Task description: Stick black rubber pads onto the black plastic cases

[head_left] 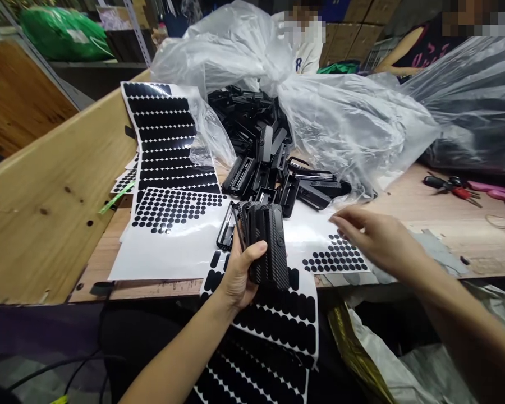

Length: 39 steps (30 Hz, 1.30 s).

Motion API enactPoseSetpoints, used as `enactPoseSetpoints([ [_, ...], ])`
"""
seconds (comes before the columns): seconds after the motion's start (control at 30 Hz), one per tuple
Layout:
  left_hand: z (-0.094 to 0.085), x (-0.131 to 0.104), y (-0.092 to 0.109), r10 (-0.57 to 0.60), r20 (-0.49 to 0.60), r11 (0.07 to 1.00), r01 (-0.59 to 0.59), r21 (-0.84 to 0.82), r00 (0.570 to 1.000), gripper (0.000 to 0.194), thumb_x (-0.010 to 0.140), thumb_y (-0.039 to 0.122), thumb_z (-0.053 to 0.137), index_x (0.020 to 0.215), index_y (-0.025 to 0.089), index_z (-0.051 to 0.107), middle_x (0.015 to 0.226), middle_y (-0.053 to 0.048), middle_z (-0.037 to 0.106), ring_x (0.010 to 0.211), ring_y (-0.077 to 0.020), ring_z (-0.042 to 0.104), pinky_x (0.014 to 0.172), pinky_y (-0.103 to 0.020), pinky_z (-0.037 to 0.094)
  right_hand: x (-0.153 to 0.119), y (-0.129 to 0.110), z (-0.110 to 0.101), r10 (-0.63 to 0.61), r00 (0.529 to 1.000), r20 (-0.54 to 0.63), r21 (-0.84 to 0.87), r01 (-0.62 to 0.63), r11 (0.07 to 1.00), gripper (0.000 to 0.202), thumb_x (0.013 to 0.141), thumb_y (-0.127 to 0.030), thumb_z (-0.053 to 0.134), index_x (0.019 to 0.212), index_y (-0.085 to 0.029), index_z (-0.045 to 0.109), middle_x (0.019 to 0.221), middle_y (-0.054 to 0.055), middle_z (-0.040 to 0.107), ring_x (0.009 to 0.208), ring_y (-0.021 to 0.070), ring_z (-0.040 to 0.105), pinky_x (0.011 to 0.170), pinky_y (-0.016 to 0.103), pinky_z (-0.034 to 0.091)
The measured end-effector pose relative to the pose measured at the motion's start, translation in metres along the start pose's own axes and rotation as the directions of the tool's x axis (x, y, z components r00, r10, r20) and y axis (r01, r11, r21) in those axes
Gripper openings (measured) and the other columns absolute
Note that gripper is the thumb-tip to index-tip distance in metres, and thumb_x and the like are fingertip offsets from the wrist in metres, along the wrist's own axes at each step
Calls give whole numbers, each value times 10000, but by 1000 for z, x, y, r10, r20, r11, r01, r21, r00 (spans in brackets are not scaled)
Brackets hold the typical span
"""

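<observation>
a sheet of oblong black stickers [307,314] hangs over the near edge of the worktop [408,193]. above that edge the left hand [246,269] is wrapped round a few carbon-patterned cases [273,247], long axes running near to far, far ends leaning slightly left. the right hand [372,238], thumb and fingertips close together, is by a dotted sheet [336,255]; i cannot tell whether it pinches anything. beyond, a heap of loose cases [252,140] and a clear bag [349,120] block the worktop's middle; keys [452,188] lie toward its right edge.
</observation>
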<state>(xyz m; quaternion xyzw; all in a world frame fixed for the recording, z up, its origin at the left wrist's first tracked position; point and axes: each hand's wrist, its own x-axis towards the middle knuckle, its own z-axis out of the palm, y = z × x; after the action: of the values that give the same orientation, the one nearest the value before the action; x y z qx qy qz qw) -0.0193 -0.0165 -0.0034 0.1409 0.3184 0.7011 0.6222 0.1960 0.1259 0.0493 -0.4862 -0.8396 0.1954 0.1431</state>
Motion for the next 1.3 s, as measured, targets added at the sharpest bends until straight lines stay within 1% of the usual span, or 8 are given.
enactPoseSetpoints([
  [0.07, -2, 1, 0, -10, 24, 1000, 10, -7, 1000, 807, 802, 296, 811, 1484, 262, 381, 1043, -54, 680, 828, -218, 717, 659, -338, 629, 13, 34, -2, -13, 1000, 2, -228, 13, 974, 273, 917, -435, 583, 847, -218, 734, 882, 117, 773, 754, 282, 693, 629, 375, 452],
  [0.17, -2, 3, 0, -11, 33, 1000, 12, -20, 999, 768, 816, 285, 794, 1472, 256, 396, 1039, -56, 673, 817, -212, 713, 631, -323, 630, 22, 64, 4, 20, 996, 92, -251, 3, 968, 227, 862, -399, 631, 804, -217, 756, 844, 105, 784, 759, 297, 700, 656, 390, 469],
  [0.27, -1, 3, 1, -22, 36, 999, 23, -27, 999, 761, 808, 281, 792, 1462, 260, 404, 1030, -54, 669, 819, -212, 710, 622, -326, 636, 25, 68, 7, 6, 995, 101, -209, 16, 978, 230, 879, -391, 626, 820, -212, 757, 845, 111, 788, 762, 291, 696, 686, 393, 473],
  [0.53, -2, 3, 0, -22, 33, 1000, 22, -7, 999, 767, 794, 310, 789, 1450, 238, 397, 963, -52, 668, 784, -215, 710, 604, -319, 626, 24, 21, -16, 78, 979, 190, 84, -95, 992, 301, 828, -487, 749, 748, -197, 730, 779, 81, 730, 716, 208, 617, 688, 357, 430],
  [0.63, -2, 3, -1, -13, 38, 1000, 13, -4, 999, 768, 783, 309, 790, 1442, 243, 400, 962, -44, 676, 775, -216, 712, 592, -317, 621, 8, -17, -8, 49, 949, 312, 535, -218, 816, 344, 798, -539, 799, 858, -203, 755, 869, 63, 715, 718, 159, 583, 659, 307, 457],
  [0.73, -1, 3, -1, -11, 18, 1000, 11, -6, 1000, 803, 757, 333, 806, 1445, 237, 402, 918, -28, 683, 740, -209, 708, 569, -297, 602, -3, -54, 7, -22, 906, 422, 723, -321, 612, 340, 732, -523, 866, 806, -209, 759, 784, 33, 673, 696, 150, 582, 631, 279, 486],
  [0.9, -1, 4, -2, -17, -35, 1000, 17, -16, 999, 833, 717, 338, 840, 1436, 214, 439, 946, -42, 701, 741, -200, 712, 582, -266, 574, -2, -82, 23, -68, 901, 428, 757, -317, 572, 327, 690, -524, 889, 750, -224, 772, 709, 10, 652, 669, 145, 579, 633, 267, 497],
  [1.3, -2, 4, -4, 15, -10, 1000, -15, 12, 1000, 740, 760, 338, 799, 1406, 232, 455, 901, -28, 697, 704, -189, 695, 588, -278, 563, -2, -86, 22, -105, 932, 346, 742, -203, 639, 354, 727, -527, 867, 781, -191, 772, 733, 31, 700, 699, 167, 636, 664, 288, 534],
])
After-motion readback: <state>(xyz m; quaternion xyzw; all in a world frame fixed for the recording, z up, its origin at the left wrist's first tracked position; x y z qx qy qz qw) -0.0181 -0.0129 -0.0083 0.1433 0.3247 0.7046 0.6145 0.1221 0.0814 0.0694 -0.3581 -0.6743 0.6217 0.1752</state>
